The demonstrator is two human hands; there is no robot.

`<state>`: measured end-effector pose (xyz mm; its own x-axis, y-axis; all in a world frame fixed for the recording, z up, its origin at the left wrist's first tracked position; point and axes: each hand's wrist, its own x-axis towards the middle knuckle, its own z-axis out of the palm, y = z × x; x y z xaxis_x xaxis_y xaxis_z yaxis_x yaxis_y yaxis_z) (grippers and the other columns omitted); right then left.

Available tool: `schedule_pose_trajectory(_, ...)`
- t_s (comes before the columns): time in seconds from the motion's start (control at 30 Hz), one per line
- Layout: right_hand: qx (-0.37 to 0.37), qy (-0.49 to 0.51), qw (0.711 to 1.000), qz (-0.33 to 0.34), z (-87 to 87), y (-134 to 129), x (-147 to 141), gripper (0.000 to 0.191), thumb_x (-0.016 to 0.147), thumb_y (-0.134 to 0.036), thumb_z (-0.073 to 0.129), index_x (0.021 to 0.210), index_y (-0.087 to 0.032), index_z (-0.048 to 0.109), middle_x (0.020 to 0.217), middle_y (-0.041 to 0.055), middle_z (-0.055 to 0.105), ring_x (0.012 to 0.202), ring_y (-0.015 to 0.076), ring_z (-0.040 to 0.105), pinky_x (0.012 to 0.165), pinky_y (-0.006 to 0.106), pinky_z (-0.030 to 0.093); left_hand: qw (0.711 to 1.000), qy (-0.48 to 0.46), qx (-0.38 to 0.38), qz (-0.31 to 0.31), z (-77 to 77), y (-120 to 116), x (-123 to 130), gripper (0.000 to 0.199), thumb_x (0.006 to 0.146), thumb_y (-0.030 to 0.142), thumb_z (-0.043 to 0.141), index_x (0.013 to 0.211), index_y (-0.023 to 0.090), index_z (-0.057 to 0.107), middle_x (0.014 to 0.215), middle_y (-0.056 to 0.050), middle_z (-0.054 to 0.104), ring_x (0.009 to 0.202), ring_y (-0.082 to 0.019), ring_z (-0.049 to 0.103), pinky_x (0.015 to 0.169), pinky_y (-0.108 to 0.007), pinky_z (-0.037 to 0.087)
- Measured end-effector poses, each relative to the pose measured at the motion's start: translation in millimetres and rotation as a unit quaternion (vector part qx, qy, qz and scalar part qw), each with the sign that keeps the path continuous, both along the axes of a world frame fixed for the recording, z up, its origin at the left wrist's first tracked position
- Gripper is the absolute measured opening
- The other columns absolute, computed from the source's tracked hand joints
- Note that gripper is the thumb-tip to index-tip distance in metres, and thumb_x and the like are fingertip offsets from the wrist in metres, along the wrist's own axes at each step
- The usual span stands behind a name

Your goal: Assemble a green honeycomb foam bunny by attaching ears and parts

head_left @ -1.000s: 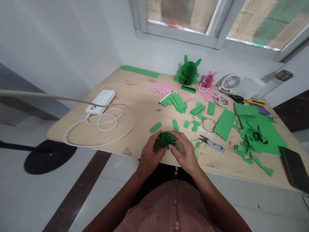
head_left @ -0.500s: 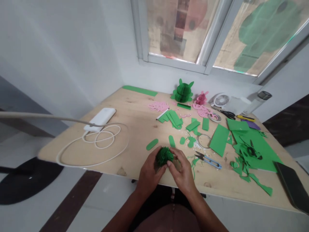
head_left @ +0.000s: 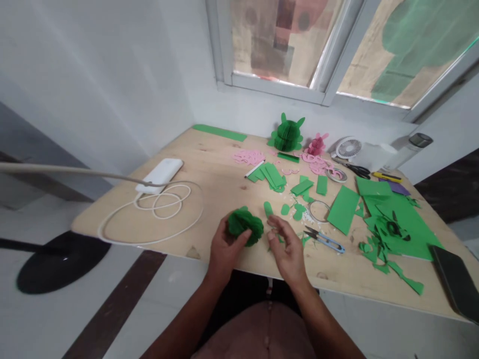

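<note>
My left hand (head_left: 223, 247) is closed on a green folded-paper ball (head_left: 245, 225), its thumb pressed over the front of the layered folds. Just right of the ball, my right hand (head_left: 287, 245) hovers with fingers loosely bent and apart, holding nothing I can see. A rounded green paper strip (head_left: 268, 209) lies beyond its fingertips, with small green cut pieces (head_left: 299, 212) a little farther right. Beside my right hand are blue-handled thread snips (head_left: 325, 240), blades pointing left.
Green sheets (head_left: 407, 229) and a dark phone-like slab (head_left: 454, 281) lie on the right. At the back stand a green paper figure (head_left: 287, 135), a pink one (head_left: 316, 144) and a small white fan (head_left: 348, 148). A white power bank (head_left: 160, 175) with looped cable is on the left.
Both hands held the ball earlier; my right hand has let go and moved right. The ball has been turned and shifted slightly up-left in my left hand, now showing broader scalloped layers.
</note>
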<state>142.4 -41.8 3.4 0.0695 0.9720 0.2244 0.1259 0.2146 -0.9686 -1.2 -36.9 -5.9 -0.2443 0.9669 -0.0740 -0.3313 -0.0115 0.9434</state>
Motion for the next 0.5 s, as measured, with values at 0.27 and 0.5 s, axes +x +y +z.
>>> schedule_pose_trajectory(0.27,-0.028,0.047,0.996,-0.073,-7.0,0,28,0.026,0.083,-0.033,0.063,0.106,-0.021,0.066,0.111,0.0095,0.069,0.102,0.0237,0.065,0.092,0.042,0.047,0.923,-0.368,-0.099,-0.055,19.9,3,-9,0.013,0.085,0.03,0.06,0.093,0.025,0.069,0.106,-0.001,0.071,0.102,-0.019,0.064,0.094,-0.038,0.05)
schedule_pose_trajectory(0.5,0.001,-0.031,0.997,-0.066,-1.5,-4,28,0.019,0.086,-0.029,0.058,0.101,-0.021,0.068,0.104,0.0079,0.07,0.097,0.0223,0.065,0.087,0.038,0.049,0.898,-0.412,-0.123,-0.095,21.0,4,-6,0.018,0.087,0.033,0.056,0.096,0.023,0.068,0.104,-0.004,0.072,0.103,-0.022,0.064,0.092,-0.041,0.051)
